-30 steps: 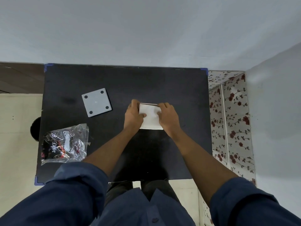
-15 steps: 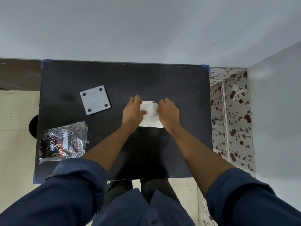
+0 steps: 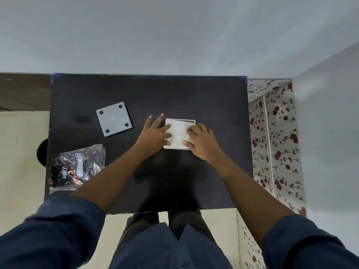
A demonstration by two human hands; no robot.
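A white square box [image 3: 179,135] lies flat at the middle of the black table [image 3: 174,94]. My left hand [image 3: 153,135] lies at its left side with the fingers straight and spread; two fingertips and the thumb touch the box's left part. My right hand [image 3: 204,142] holds the box's right side, with bent fingers on its top and the thumb at its near edge. A thin dark gap shows along the box's far edge.
A grey square plate [image 3: 114,118] with four black dots lies left of the box. A crinkled clear plastic bag [image 3: 75,167] with dark printed contents sits near the front left corner. Flowered fabric [image 3: 275,142] hangs right of the table, and a wall stands behind.
My left hand has let go of the box's left edge and spread its fingers flat. The right hand has stayed on the box's right side. The view has shifted slightly.
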